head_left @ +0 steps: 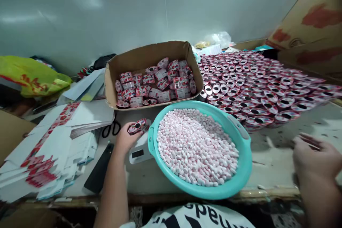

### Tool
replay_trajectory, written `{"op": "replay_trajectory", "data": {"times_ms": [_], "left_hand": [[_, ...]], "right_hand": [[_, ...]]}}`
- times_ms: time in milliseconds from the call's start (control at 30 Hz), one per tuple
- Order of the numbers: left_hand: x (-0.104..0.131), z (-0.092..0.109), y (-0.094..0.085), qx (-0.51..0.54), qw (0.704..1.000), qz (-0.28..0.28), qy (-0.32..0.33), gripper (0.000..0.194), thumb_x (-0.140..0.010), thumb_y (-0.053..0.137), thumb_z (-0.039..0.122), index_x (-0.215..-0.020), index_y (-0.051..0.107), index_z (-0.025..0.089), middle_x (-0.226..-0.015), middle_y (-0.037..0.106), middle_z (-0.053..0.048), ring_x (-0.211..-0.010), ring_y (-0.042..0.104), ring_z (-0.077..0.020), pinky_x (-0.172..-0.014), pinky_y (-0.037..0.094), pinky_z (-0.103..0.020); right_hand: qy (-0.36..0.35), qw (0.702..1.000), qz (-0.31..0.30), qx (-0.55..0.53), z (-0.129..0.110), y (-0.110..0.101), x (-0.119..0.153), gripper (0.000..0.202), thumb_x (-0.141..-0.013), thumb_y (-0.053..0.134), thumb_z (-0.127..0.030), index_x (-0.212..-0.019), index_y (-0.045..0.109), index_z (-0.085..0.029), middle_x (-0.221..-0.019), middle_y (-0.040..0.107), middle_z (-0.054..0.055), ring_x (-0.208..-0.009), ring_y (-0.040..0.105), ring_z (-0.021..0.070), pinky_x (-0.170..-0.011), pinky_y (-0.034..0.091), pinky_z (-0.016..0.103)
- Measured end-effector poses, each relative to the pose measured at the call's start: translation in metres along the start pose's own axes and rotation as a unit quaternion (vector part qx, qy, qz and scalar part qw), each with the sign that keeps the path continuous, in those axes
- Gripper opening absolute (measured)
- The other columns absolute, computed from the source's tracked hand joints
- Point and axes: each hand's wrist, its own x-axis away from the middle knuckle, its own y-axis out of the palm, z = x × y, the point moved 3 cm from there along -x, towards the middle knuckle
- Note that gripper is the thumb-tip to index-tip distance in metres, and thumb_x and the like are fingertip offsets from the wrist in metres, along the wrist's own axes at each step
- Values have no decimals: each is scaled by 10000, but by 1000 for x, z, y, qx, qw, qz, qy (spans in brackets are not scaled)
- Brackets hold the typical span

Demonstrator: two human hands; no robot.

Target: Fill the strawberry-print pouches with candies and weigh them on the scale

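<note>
My left hand (125, 139) is closed around a small printed red and pink box (137, 126) with an oval top and a dark opening. It holds this box over a white digital scale (139, 152), partly hidden by the basin. Beside it, a turquoise basin (247, 160) is filled with small pale pink tablets (197, 146). My right hand (316, 158) is at the far right above the table edge, smeared by motion. Its fingers are curled together, and something small and pale shows between them, too blurred to name.
Behind the basin, a cardboard carton (149, 50) holds several printed boxes. Many oval-topped boxes (256, 89) stand packed at the right. Flat printed card blanks (53, 139), black scissors (111, 128) and a dark phone-like slab (99, 169) lie left. A yellow bag (32, 76) sits behind.
</note>
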Motion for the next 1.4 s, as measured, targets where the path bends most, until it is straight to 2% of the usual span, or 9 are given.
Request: {"op": "replay_trajectory", "data": {"times_ms": [133,233,400,533,667,733,967,1100,1400], "left_hand": [[-59,27,-23,6,990,58,125,756,-796,655,574,-1409,458,179,-1363,589,-153,-1251,577,-260,-1055,470,-371],[-127,61,-24,-156,970,-11,185,614,-946,372,537,-1400,470,136,-1398,557,-160,-1266,556,-241,-1055,455,-347],[-194,73,5,-300,936,-61,174,979,-541,825,434,-1393,480,98,-1427,484,-267,-1349,402,-468,-1125,306,-573],[-195,70,32,-380,895,-88,216,911,-623,767,408,-1412,440,90,-1478,408,-289,-1370,352,-481,-1120,264,-626],[-183,89,54,-427,839,-143,305,584,-669,689,235,-1241,601,159,-1504,425,-199,-1430,295,-410,-1184,178,-591],[-177,102,61,-437,816,-167,340,549,-664,656,175,-1212,618,181,-1505,446,-159,-1453,281,-365,-1215,106,-568],[-165,129,78,-434,803,-231,336,925,-693,643,219,-1536,278,119,-1557,376,-188,-1344,482,-300,-1095,399,-345],[-166,126,93,-455,804,-268,273,945,-739,608,174,-1570,167,83,-1387,565,-231,-1078,668,-291,-900,505,-340],[-155,119,70,-491,821,-215,195,318,-928,571,422,-1026,705,151,-1075,717,-115,-988,673,-226,-924,511,-411]], "right_hand": [[-1,1000,-1,7,2,3,-4,381,-748,593,-407,-1064,660,-205,-1099,696,162,-1054,659,388,-899,531,545],[-9,1000,21,0,-4,-2,2,350,-748,595,-412,-1035,677,-229,-1071,705,153,-1032,663,393,-888,533,532],[-224,974,16,-9,-65,-19,42,318,-843,522,-445,-1062,662,-261,-1122,663,147,-1036,655,346,-960,505,560],[-467,820,-329,43,-138,14,106,354,-815,639,-470,-1111,698,-285,-1278,624,127,-1277,532,329,-1065,434,553],[-459,634,-593,189,-159,64,161,981,-565,844,-607,-1444,506,-334,-1611,279,158,-1448,239,494,-1084,258,726],[-439,593,-640,217,-158,78,174,1151,-445,896,-601,-1478,463,-335,-1621,235,189,-1433,226,538,-1063,256,742],[-460,587,-626,228,-153,66,175,991,-544,871,-542,-1433,530,-270,-1301,556,184,-1138,558,412,-901,472,511],[-461,613,-609,204,-150,58,177,675,-656,810,-481,-1265,652,-237,-1168,612,130,-968,626,303,-756,457,341],[-449,656,-576,188,-153,57,175,437,-666,784,-313,-1095,734,-242,-1019,724,63,-894,648,252,-684,396,280]]}}
